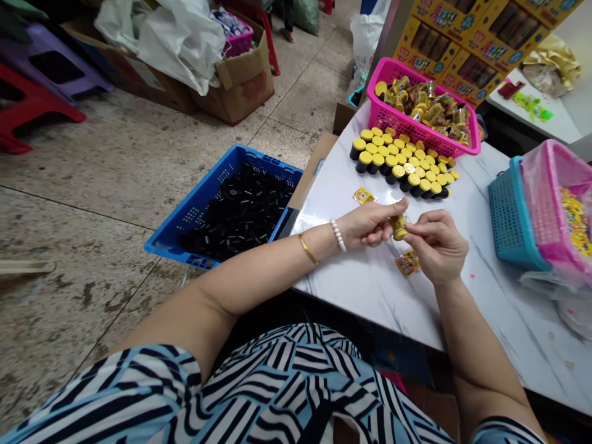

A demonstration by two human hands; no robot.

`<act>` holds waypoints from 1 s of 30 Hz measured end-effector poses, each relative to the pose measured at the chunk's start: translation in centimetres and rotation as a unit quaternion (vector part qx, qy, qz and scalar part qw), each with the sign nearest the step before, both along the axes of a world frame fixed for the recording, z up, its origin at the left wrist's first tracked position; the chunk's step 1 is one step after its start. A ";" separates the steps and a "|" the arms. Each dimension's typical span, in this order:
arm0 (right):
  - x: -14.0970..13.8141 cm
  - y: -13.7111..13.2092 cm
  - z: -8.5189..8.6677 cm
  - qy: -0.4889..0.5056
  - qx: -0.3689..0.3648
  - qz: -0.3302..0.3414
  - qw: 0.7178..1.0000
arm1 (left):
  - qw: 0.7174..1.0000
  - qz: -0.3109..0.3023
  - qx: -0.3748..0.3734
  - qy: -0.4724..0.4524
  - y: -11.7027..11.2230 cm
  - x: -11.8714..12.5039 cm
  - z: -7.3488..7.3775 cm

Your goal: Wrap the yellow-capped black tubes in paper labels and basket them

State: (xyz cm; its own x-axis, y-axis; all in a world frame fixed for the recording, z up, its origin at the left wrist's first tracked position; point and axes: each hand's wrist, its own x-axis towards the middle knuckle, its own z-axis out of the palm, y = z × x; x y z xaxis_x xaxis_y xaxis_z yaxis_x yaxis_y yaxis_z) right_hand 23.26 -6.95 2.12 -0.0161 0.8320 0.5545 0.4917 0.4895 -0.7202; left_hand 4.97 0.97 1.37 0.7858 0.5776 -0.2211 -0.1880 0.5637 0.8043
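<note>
Both hands meet over the white marble table (pixel 462 308). My left hand (pixel 370 223) and my right hand (pixel 437 243) pinch a small yellow-capped tube (pixel 399 227) between their fingertips. A yellow sticker label (pixel 407 263) lies on the table just below my right hand, and another (pixel 364 196) lies beside my left hand. Beyond the hands, several black tubes with yellow caps (pixel 403 161) stand packed together. Behind them a pink basket (pixel 423 132) holds several labelled tubes.
A blue crate (pixel 194 216) of black tubes sits on the floor to the left. A teal basket (pixel 511 216) and a pink basket lined with plastic (pixel 552 203) stand at the right. Yellow cartons (pixel 476 37) are stacked at the back. Cardboard boxes (pixel 240 80) and stools line the far floor.
</note>
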 end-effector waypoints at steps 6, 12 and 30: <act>0.2 0.2 0.1 0.057 -0.045 0.044 0.996 | 0.997 -0.037 0.042 -0.051 0.2 -0.4 0.0; 0.5 0.4 -0.5 0.024 0.003 -0.013 1.000 | 0.998 -0.020 0.041 -0.037 0.5 -0.2 -0.4; 0.3 0.3 -0.1 0.032 -0.029 -0.061 0.997 | 0.981 0.098 0.167 -0.025 0.7 -0.1 -0.8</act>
